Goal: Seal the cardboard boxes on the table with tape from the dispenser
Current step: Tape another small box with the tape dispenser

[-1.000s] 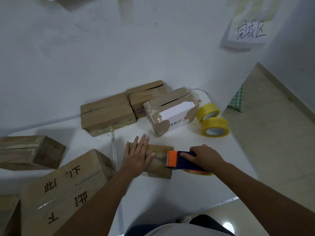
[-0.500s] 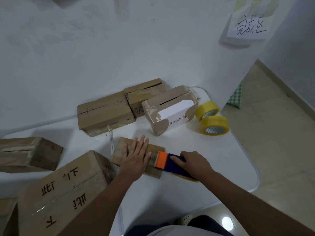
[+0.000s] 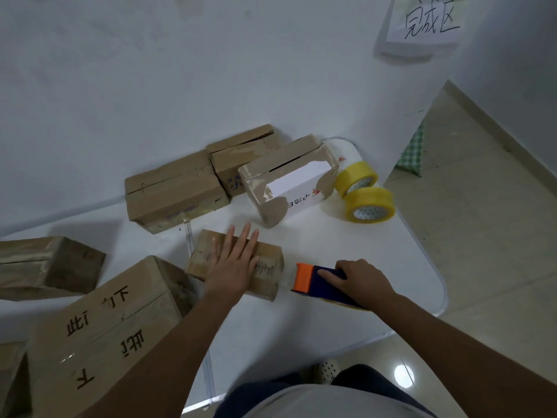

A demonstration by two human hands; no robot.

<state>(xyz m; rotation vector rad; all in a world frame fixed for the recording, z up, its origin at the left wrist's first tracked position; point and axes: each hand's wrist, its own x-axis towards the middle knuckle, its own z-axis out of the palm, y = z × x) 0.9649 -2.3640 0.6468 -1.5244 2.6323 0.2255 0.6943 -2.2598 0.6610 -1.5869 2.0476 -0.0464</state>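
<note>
Dispenser (image 3: pixel 324 283) clenched in right hand (image 3: pixel 363 280), just right of small box (image 3: pixel 268 267); left hand (image 3: pixel 233 263) pressed flat, fingers straight, on top.

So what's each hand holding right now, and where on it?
The right hand grips the tape dispenser round its blue body, behind the orange head. The left hand holds nothing; it presses flat on the small cardboard box.

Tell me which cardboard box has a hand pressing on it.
The small flat box at the table's middle, under the left hand. No hand touches the other boxes.
</note>
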